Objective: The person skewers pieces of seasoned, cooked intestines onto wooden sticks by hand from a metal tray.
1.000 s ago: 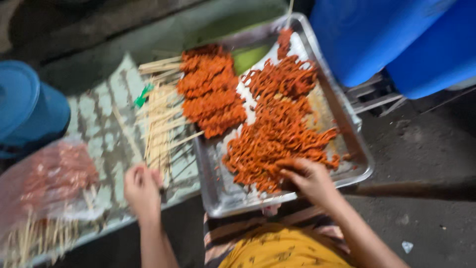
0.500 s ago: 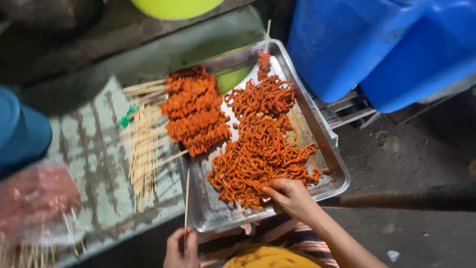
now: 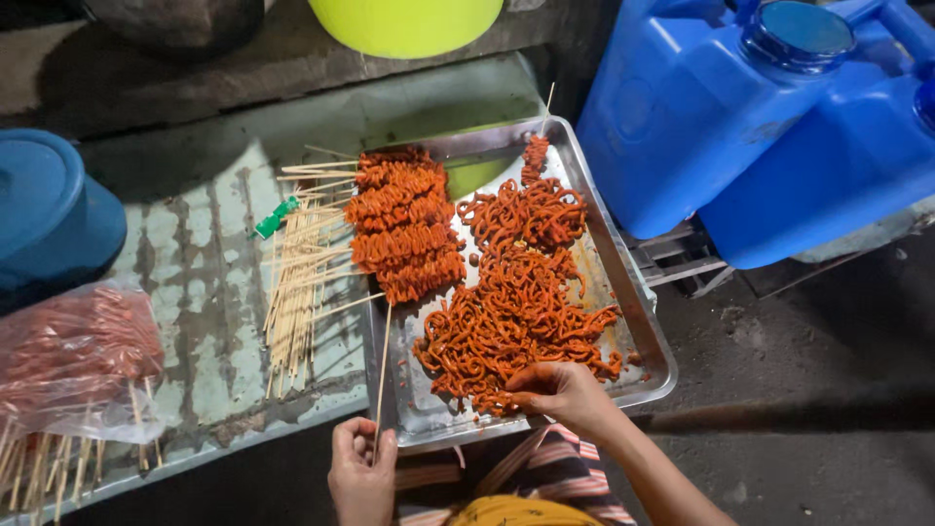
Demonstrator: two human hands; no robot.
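- The left hand (image 3: 362,474) has its fingers curled together around the near end of a thin bare bamboo skewer (image 3: 383,375), pinching it between thumb and fingertips.
- That skewer stands nearly upright in the view, its far tip reaching the near end of the row of finished orange-red meat skewers (image 3: 404,224) and lying over the left rim of the rectangular shiny metal tray (image 3: 638,321).
- The right hand (image 3: 557,392) lies palm down at the near edge of the loose pile of curly orange-red marinated meat strips (image 3: 516,307), its fingers bent and bunched, fingertips pressed into the strips; whether a piece is pinched I cannot tell.
- The left hand sits low at the near edge of the scene, wrist pointing back to the body; the right forearm comes in from the near right corner, angled to the left and far.
- The meat pile fills the right half of the tray, the finished skewers the far left part, sticks overhanging the left rim.
- Left of the tray, a bundle of bare bamboo sticks (image 3: 292,282) lies on the worn pale green table (image 3: 195,321), with open tabletop farther left.
- At the near left lies a clear plastic bag of reddish skewers (image 3: 73,360); behind it is a round blue lid (image 3: 49,214).
- Large blue plastic jerrycans (image 3: 760,127) stand close by the tray's far right rim, leaving little room there.
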